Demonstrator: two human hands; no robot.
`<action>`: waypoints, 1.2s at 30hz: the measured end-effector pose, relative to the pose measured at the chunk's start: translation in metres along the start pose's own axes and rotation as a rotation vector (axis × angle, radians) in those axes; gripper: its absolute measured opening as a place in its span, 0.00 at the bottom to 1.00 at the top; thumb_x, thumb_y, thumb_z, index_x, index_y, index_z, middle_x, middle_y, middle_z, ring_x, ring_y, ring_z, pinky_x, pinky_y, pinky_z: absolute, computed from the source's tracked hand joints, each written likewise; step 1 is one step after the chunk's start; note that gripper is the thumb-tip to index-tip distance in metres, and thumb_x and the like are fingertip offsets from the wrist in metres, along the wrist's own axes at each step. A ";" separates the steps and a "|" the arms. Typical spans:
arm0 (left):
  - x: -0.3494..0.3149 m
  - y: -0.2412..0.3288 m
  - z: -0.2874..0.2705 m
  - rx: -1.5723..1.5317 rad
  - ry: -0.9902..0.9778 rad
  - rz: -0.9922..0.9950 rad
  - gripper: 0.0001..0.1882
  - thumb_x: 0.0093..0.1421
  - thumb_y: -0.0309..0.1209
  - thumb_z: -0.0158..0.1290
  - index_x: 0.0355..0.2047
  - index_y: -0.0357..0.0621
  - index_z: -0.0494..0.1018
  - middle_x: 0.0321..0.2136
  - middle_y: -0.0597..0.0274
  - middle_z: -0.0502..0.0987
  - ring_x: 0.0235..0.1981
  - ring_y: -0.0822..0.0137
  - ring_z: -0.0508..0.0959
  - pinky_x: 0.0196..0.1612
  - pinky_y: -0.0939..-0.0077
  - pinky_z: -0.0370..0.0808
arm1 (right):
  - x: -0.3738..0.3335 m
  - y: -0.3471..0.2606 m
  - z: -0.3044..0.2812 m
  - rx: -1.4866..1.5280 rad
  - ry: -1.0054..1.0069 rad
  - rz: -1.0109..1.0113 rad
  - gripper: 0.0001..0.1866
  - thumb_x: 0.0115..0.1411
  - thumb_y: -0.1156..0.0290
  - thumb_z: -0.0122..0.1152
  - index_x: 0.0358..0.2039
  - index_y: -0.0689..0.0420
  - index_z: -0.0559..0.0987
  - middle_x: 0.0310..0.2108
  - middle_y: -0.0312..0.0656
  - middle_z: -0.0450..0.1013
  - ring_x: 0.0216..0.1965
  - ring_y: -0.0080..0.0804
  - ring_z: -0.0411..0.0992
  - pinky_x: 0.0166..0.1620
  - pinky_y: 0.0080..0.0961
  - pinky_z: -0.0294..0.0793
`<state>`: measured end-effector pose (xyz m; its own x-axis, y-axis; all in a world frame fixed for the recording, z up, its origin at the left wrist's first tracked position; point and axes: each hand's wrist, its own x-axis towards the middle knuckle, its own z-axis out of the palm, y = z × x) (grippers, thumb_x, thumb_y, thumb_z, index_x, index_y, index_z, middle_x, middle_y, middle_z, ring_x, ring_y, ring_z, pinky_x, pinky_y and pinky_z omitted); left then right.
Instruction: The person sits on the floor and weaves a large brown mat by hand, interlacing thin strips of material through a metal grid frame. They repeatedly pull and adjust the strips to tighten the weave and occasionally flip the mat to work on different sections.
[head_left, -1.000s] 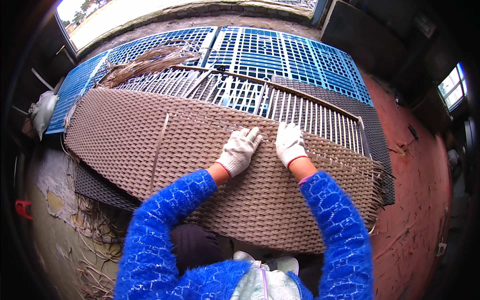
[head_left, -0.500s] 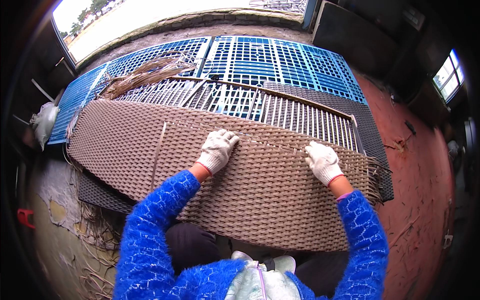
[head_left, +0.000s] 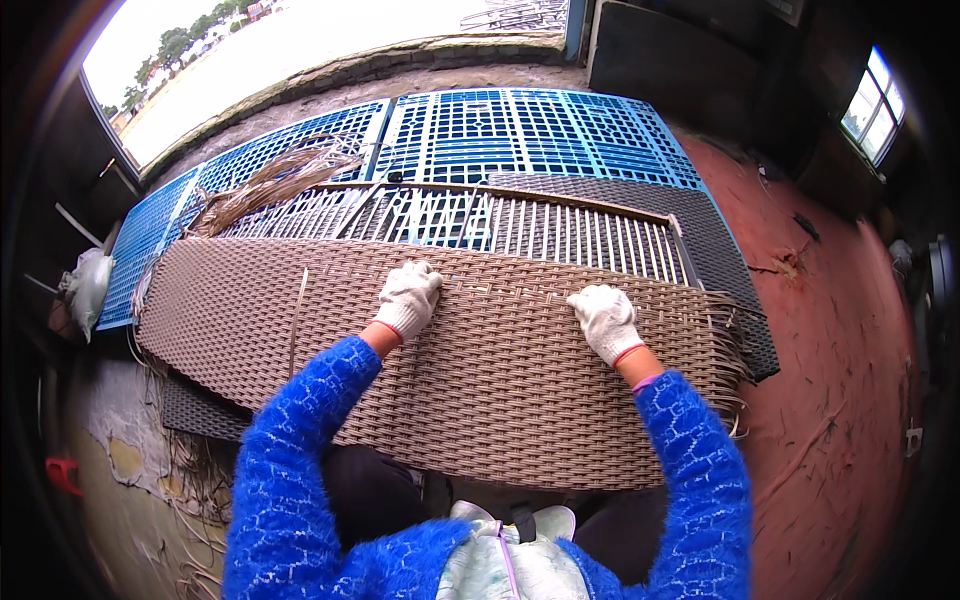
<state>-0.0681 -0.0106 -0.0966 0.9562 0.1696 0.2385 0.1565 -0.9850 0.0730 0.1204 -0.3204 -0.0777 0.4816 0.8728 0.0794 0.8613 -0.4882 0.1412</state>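
A brown woven rattan panel [head_left: 480,400] with long curved edges lies across in front of me, its near edge over my lap. My left hand [head_left: 408,302], in a white knit glove, rests on its upper part with the fingers curled down against the weave. My right hand [head_left: 606,322], gloved alike, is farther right on the same band, its fingers bent and pressed together on the weave. A paler strip [head_left: 500,291] runs through the weave between the hands. Both sets of fingertips are partly hidden, so any single strand in them cannot be made out.
Beyond the panel lie a slatted frame [head_left: 580,235], a bundle of loose brown strands [head_left: 265,185] and blue plastic grid pallets [head_left: 540,125]. A dark woven panel [head_left: 735,290] sticks out at right. Frayed strand ends [head_left: 728,350] hang off the panel's right end. Reddish floor [head_left: 830,400] is at right.
The whole view has shifted, so the pallets and panel sit farther left in the picture. My right hand seems slightly closer to the left one; both stay curled on the weave.
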 end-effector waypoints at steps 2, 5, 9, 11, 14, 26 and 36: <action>0.006 0.007 -0.004 0.080 0.018 0.042 0.06 0.58 0.30 0.56 0.36 0.46 0.78 0.41 0.56 0.78 0.45 0.52 0.76 0.47 0.57 0.74 | -0.002 -0.001 0.006 0.001 0.069 -0.006 0.08 0.60 0.71 0.59 0.39 0.47 0.84 0.33 0.39 0.78 0.38 0.39 0.78 0.43 0.36 0.78; 0.027 0.033 -0.011 0.183 -0.117 0.142 0.09 0.58 0.28 0.54 0.38 0.45 0.79 0.41 0.55 0.78 0.46 0.53 0.77 0.48 0.58 0.74 | -0.003 -0.001 0.013 0.021 0.056 0.014 0.08 0.61 0.69 0.58 0.39 0.48 0.83 0.35 0.41 0.78 0.41 0.40 0.78 0.46 0.37 0.77; 0.049 0.099 -0.003 -0.037 -0.237 0.333 0.19 0.59 0.25 0.54 0.51 0.50 0.77 0.51 0.59 0.78 0.51 0.56 0.76 0.57 0.61 0.73 | 0.001 -0.001 0.021 0.065 -0.008 0.096 0.08 0.62 0.67 0.56 0.38 0.48 0.83 0.36 0.42 0.77 0.42 0.41 0.77 0.46 0.39 0.76; 0.053 0.118 0.001 -0.038 -0.272 0.323 0.22 0.59 0.26 0.54 0.55 0.52 0.76 0.52 0.59 0.77 0.52 0.56 0.75 0.57 0.60 0.72 | 0.002 -0.003 0.028 0.057 -0.043 0.122 0.10 0.63 0.63 0.57 0.42 0.48 0.82 0.40 0.43 0.77 0.44 0.42 0.76 0.46 0.41 0.76; 0.049 0.128 0.006 -0.019 -0.262 0.277 0.24 0.60 0.27 0.53 0.58 0.50 0.74 0.53 0.59 0.76 0.54 0.57 0.74 0.57 0.60 0.71 | -0.003 -0.009 0.040 0.038 -0.014 0.150 0.11 0.63 0.63 0.57 0.43 0.48 0.81 0.40 0.42 0.75 0.45 0.43 0.75 0.48 0.41 0.74; 0.062 0.128 0.006 -0.075 -0.248 0.192 0.12 0.64 0.29 0.51 0.46 0.49 0.79 0.43 0.54 0.78 0.47 0.54 0.78 0.48 0.58 0.76 | -0.022 0.037 -0.005 0.442 -0.118 0.369 0.11 0.64 0.63 0.60 0.45 0.43 0.84 0.49 0.41 0.77 0.51 0.41 0.76 0.55 0.37 0.77; 0.079 0.169 0.023 -0.140 -0.156 0.358 0.19 0.58 0.26 0.54 0.52 0.50 0.77 0.50 0.58 0.78 0.51 0.55 0.77 0.53 0.59 0.74 | -0.056 0.085 0.013 0.112 -0.069 0.288 0.09 0.62 0.66 0.59 0.39 0.48 0.85 0.40 0.43 0.79 0.44 0.45 0.77 0.50 0.41 0.78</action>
<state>0.0395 -0.1649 -0.0873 0.9719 -0.2002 0.1236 -0.2174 -0.9651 0.1461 0.1692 -0.4105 -0.0825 0.7150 0.6984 0.0326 0.6984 -0.7156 0.0130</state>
